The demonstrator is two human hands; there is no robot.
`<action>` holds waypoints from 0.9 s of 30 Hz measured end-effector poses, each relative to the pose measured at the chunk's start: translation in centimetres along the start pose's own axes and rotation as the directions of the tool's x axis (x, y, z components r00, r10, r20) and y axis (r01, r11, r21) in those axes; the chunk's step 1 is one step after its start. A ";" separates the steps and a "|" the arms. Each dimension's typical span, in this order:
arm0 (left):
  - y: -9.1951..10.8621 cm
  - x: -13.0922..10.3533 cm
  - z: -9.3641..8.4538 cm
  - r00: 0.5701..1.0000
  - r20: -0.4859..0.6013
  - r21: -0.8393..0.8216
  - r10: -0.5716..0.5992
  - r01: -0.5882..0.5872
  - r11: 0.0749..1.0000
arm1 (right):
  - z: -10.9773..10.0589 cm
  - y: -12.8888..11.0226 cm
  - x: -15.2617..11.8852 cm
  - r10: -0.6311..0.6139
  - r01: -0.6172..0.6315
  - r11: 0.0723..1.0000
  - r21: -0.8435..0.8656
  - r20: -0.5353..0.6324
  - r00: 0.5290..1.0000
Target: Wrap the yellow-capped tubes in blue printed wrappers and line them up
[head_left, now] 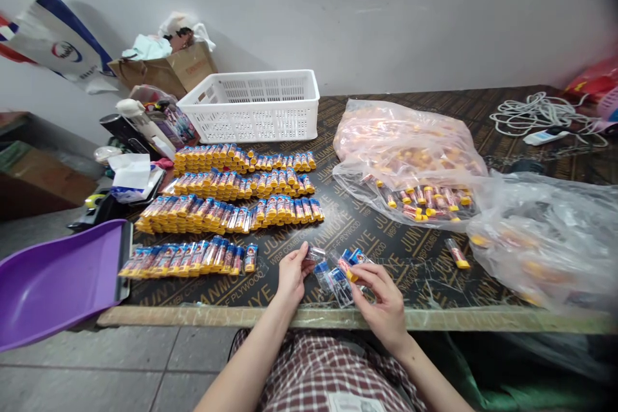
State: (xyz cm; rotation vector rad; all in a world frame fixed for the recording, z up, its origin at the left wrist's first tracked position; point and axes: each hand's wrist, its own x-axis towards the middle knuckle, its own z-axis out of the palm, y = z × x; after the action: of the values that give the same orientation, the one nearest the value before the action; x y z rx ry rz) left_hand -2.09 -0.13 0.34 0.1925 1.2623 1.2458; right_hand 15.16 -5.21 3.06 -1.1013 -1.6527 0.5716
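Four tube rows (pixel 226 215); right hand (pixel 383 302) pinching one tube (pixel 347 269), left hand (pixel 292 275) one clear wrapper (pixel 316 253).

Setting: I work in what looks like a packing workshop. Evidence: my printed-plywood bench (pixel 415 257) bears rows of wrapped tubes (pixel 277 207), a bulk plastic bag (pixel 410 132) of loose tubes (pixel 429 199), a slatted crate (pixel 255 123).

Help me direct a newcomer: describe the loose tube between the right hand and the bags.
On the dark table, find the right hand. Look rightward, short of the bags. The yellow-capped tube there lies alone, unlike those in the rows, bags or that hand.
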 end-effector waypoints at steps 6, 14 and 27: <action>-0.2 -0.4 0.2 0.999 0.019 -0.009 0.033 -0.032 0.999 | 0.4 -0.1 -0.1 -0.064 0.067 0.998 -0.018 0.109 0.992; 0.6 -2.3 1.0 0.961 0.276 0.012 0.015 -0.019 1.000 | 0.8 1.6 -0.2 0.039 -0.052 0.996 0.072 0.169 0.985; 0.9 -3.9 1.1 0.860 0.471 0.301 -0.194 0.049 0.952 | 0.3 1.8 1.8 -0.118 0.089 0.992 0.088 0.422 0.899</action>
State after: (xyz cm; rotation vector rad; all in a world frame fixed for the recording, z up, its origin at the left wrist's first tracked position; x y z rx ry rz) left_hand -0.97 -2.25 3.69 0.5936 0.9707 0.8255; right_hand 15.50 -2.75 2.46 -0.8704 -2.0393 0.8374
